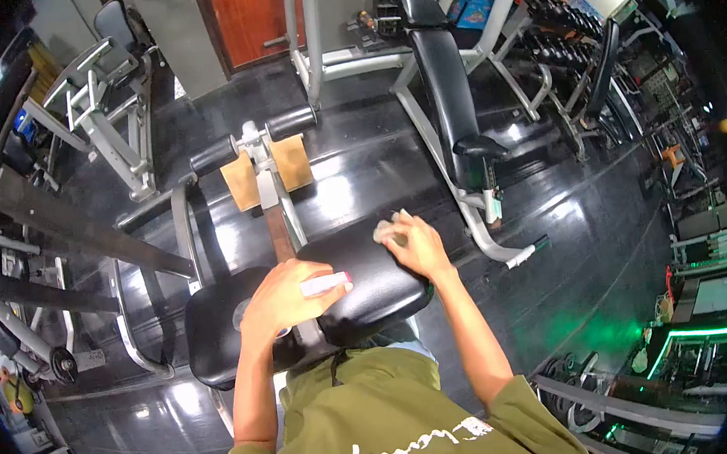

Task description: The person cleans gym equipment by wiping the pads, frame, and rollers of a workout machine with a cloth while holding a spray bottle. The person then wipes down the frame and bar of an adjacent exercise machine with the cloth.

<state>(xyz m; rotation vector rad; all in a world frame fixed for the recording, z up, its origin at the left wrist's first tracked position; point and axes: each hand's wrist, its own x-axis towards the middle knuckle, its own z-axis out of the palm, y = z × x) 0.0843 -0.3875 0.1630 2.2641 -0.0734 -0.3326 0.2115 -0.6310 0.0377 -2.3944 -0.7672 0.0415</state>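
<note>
My left hand (279,303) is closed around a small white bottle (323,283) with a reddish end, held over the left part of a black padded bench. What kind of bottle it is does not show. My right hand (420,246) pinches a pale crumpled cloth (387,232) at the far right edge of the bench pad (373,282). Most of the cloth is hidden by the fingers. The pad is split in two by a metal post, and its black surface shines under the lights.
Beyond the pad stand black foam rollers (292,122) with tan flaps on a metal post. An inclined bench (446,81) is at the right, before a dumbbell rack (559,37). Metal machine frames (105,137) fill the left. A weight rack (603,396) stands at lower right.
</note>
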